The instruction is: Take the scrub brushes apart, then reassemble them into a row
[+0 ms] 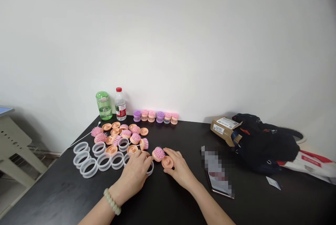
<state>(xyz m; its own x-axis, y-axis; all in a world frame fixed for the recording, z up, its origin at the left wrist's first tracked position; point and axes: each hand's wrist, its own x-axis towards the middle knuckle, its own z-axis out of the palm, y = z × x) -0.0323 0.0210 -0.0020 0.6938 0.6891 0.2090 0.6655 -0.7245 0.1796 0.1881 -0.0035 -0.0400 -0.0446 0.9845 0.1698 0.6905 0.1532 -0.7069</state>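
Note:
My left hand (pixel 135 169), with a beaded bracelet at the wrist, has its fingers curled down onto a clear plastic ring (pixel 150 169). Part of that ring is hidden beneath the hand. The thumb and fingers of my right hand (pixel 181 169) close around the edge of a round peach cap (pixel 167 162) with a knob in its middle. Just left of this cap, a pink-bristled scrub brush head (pixel 158 154) lies between my hands. Several more clear rings (pixel 89 168) stand left of my left hand. Behind them lie loose peach caps (pixel 111 150) and pink brush heads (pixel 100 137).
Assembled purple and pink scrub brushes (pixel 160 117) line the wall. At the back left are a green bottle (pixel 104 106) and a red-capped water bottle (pixel 120 105). To the right lie a phone (pixel 217 174), a cardboard box (pixel 223 127) and a dark bag (pixel 262 144).

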